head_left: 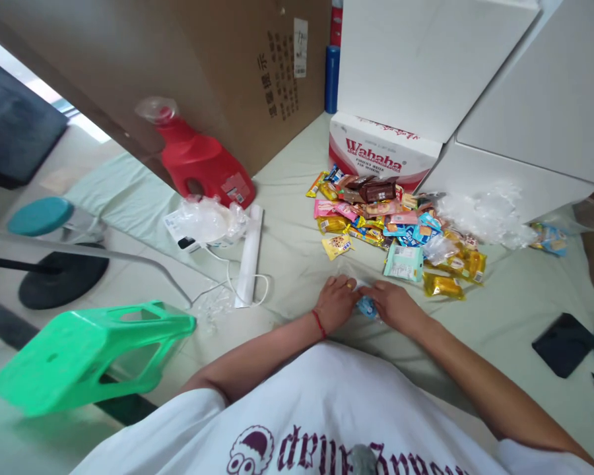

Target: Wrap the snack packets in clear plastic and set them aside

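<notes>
Close in front of my shirt, my left hand (335, 303) has its fingers closed on a thin clear plastic bag (347, 270). My right hand (390, 306) pinches the same bag from the other side. A small blue wrapped snack (367, 307) shows between the two hands, in or behind the plastic; I cannot tell which. Beyond them lies a heap of wrapped snacks (371, 208) in many colours. A yellow cookie packet (336, 247) and a pale green packet (404, 262) lie nearest my hands, and a golden-wrapped cake (443, 286) sits to the right.
A white Wahaba-type water carton (386, 155) stands behind the heap, with crumpled clear bags (490, 214) to its right. Leftward are a red detergent jug (202, 161), a white power strip (250, 257) with a cord, and a green plastic stool (99, 356). A black flat object (564, 344) lies far right.
</notes>
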Demonstrator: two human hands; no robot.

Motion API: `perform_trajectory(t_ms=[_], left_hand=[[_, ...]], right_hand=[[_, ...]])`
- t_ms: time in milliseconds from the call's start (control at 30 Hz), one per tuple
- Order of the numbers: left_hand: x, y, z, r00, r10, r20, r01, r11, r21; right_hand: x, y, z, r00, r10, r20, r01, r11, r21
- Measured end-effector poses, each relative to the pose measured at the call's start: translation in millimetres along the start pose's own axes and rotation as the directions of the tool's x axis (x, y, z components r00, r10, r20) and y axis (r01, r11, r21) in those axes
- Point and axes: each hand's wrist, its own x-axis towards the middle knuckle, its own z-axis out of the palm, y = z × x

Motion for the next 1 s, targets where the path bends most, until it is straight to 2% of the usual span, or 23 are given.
perform_trajectory(t_ms=[133, 267, 300, 367, 433, 467, 533, 667, 733, 833, 900, 967, 1000], left_hand=[[-5.5, -3.4, 9.7, 0.993, -0.100, -0.071, 0.097, 0.994, -0.045], [-7.6, -21.1, 14.2, 0.951, -0.274, -0.142, 0.252, 0.955, -0.154], [-7.2, -28.0, 14.5, 0.921, -0.347, -0.177, 0.309, 0.927, -0.211], [-5.5, -42.5, 14.4, 0.825, -0.515, -0.232, 0.426, 0.837, -0.343], [-2.4, -54.6, 13.0, 0.736, -0.642, -0.214, 0.504, 0.730, -0.461], [-0.6, -58.5, 11.4, 0.721, -0.671, -0.174, 0.521, 0.690, -0.502], [3.0, -61.5, 6.0, 0.737, -0.670, -0.086, 0.526, 0.649, -0.550], [5.3, -53.9, -14.7, 0.839, -0.541, 0.063, 0.489, 0.698, -0.523], [3.8, -47.0, -26.7, 0.871, -0.472, 0.136, 0.460, 0.690, -0.558], [3.5, -32.1, -38.3, 0.867, -0.466, 0.176, 0.449, 0.577, -0.682], [7.1, -18.6, -38.7, 0.871, -0.438, 0.223, 0.442, 0.499, -0.746], [13.0, -4.1, -33.2, 0.898, -0.358, 0.257, 0.417, 0.503, -0.757], [16.0, 2.9, -29.0, 0.916, -0.317, 0.246, 0.389, 0.552, -0.738]], right_hand=[[-17.7, -7.2, 38.2, 0.989, -0.044, -0.138, 0.054, 0.996, 0.066], [-25.8, -11.5, 52.9, 0.975, -0.104, -0.194, 0.120, 0.990, 0.069], [-27.3, -12.7, 53.4, 0.974, -0.108, -0.199, 0.124, 0.990, 0.069], [-29.5, -14.4, 53.0, 0.976, -0.096, -0.196, 0.112, 0.991, 0.073], [-30.6, -14.7, 52.8, 0.980, -0.072, -0.184, 0.088, 0.993, 0.080], [-30.6, -14.5, 53.0, 0.982, -0.059, -0.177, 0.075, 0.993, 0.087], [-30.1, -13.4, 53.7, 0.986, -0.034, -0.166, 0.053, 0.992, 0.111], [-28.6, -11.4, 53.3, 0.986, -0.030, -0.165, 0.055, 0.988, 0.147], [-28.2, -10.6, 53.3, 0.987, -0.037, -0.159, 0.060, 0.988, 0.142], [-27.8, -9.8, 56.5, 0.989, -0.032, -0.143, 0.047, 0.993, 0.105], [-27.7, -10.4, 60.3, 0.989, -0.017, -0.144, 0.028, 0.997, 0.073], [-28.0, -13.2, 63.6, 0.988, 0.003, -0.154, 0.005, 0.999, 0.053], [-28.7, -15.6, 64.7, 0.987, 0.016, -0.162, -0.008, 0.999, 0.049]])
